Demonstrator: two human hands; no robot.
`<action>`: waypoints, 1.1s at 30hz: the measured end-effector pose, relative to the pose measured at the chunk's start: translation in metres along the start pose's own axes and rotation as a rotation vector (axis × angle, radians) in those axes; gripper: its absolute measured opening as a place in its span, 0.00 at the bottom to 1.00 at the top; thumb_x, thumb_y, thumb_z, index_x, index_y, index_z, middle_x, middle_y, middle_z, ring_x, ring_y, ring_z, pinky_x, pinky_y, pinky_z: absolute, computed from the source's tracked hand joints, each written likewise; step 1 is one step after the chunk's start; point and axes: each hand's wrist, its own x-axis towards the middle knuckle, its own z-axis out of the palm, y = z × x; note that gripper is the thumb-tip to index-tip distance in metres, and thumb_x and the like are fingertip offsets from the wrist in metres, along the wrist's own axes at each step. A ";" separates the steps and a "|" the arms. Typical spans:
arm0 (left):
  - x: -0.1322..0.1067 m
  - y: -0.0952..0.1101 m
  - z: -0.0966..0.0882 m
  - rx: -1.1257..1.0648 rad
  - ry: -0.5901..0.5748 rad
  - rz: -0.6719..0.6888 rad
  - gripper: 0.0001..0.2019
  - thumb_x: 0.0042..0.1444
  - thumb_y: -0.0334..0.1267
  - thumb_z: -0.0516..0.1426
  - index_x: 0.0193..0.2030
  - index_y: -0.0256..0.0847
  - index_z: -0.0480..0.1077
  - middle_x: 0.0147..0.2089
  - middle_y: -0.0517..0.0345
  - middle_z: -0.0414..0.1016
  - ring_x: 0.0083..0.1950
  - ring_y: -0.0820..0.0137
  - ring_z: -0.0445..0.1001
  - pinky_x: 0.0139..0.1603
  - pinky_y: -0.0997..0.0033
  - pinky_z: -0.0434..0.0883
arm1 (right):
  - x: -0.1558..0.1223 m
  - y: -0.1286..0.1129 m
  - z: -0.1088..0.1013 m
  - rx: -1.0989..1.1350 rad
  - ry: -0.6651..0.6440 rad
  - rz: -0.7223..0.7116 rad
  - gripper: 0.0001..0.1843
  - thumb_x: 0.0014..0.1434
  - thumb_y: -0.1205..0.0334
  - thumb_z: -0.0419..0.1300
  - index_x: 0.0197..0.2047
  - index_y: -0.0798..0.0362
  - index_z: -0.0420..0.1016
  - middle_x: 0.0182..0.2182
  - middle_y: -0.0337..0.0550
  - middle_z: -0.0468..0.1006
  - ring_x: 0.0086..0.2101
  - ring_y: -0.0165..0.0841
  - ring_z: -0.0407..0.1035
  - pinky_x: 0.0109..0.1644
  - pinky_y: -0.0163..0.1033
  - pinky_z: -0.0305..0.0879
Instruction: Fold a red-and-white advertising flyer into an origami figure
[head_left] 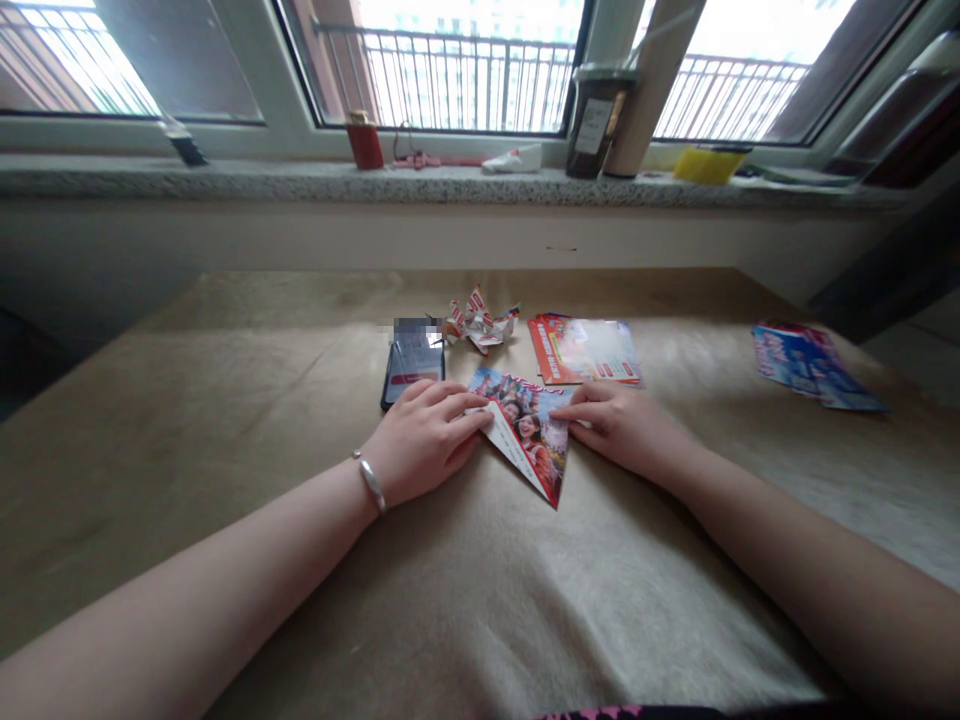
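The left fingers (463, 403) rested on one edge of a printed leaflet (527, 430) while the right fingers (574, 411) touched the other; whether either pinched was unclear. Between them it tapered to a point, seemingly part-folded; beyond the right fingers, stacked leaflets (589, 350) lay flat.

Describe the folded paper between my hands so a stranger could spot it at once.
Below the windowsill, find the table. Between the left hand and right hand, touching both, lies the paper. It tapers to a sharp point towards the viewer, unlike the rectangular cards and crumpled wrapper beyond it.
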 end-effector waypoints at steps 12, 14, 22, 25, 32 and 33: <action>0.001 0.006 -0.007 -0.118 -0.094 0.282 0.13 0.62 0.39 0.51 0.51 0.49 0.69 0.54 0.58 0.72 0.54 0.64 0.67 0.52 0.62 0.64 | 0.000 -0.026 -0.011 -0.272 -0.002 -0.324 0.10 0.60 0.65 0.54 0.40 0.52 0.76 0.50 0.44 0.75 0.52 0.41 0.64 0.54 0.48 0.64; 0.002 0.006 -0.008 -0.133 -0.098 0.260 0.12 0.62 0.39 0.51 0.50 0.48 0.70 0.52 0.57 0.73 0.54 0.65 0.68 0.52 0.62 0.65 | 0.000 -0.025 -0.009 -0.187 -0.011 -0.338 0.10 0.59 0.65 0.55 0.42 0.51 0.75 0.49 0.44 0.75 0.52 0.40 0.65 0.56 0.50 0.63; 0.000 0.003 -0.005 -0.149 -0.113 0.214 0.15 0.61 0.42 0.51 0.53 0.46 0.68 0.52 0.55 0.72 0.53 0.63 0.68 0.53 0.58 0.65 | 0.004 -0.019 -0.007 0.097 -0.088 -0.342 0.08 0.55 0.70 0.54 0.37 0.50 0.72 0.49 0.44 0.76 0.50 0.35 0.69 0.54 0.46 0.66; 0.000 0.003 -0.006 -0.142 -0.147 0.206 0.16 0.60 0.46 0.52 0.51 0.44 0.68 0.54 0.53 0.71 0.54 0.61 0.67 0.55 0.57 0.64 | 0.004 -0.019 -0.006 0.133 -0.095 -0.337 0.08 0.58 0.68 0.53 0.38 0.50 0.72 0.48 0.42 0.76 0.49 0.33 0.70 0.52 0.43 0.68; 0.002 0.004 -0.008 -0.148 -0.170 0.170 0.15 0.59 0.48 0.53 0.47 0.42 0.69 0.52 0.55 0.72 0.51 0.62 0.69 0.53 0.59 0.64 | 0.002 -0.023 -0.005 0.217 -0.104 -0.324 0.08 0.61 0.64 0.54 0.39 0.51 0.74 0.45 0.42 0.78 0.48 0.32 0.71 0.51 0.40 0.68; 0.002 0.004 -0.008 -0.151 -0.170 0.164 0.14 0.59 0.47 0.53 0.47 0.43 0.69 0.51 0.55 0.73 0.51 0.63 0.70 0.53 0.60 0.64 | 0.002 -0.023 -0.006 0.226 -0.098 -0.313 0.07 0.61 0.64 0.54 0.39 0.51 0.74 0.45 0.42 0.79 0.47 0.32 0.71 0.51 0.40 0.68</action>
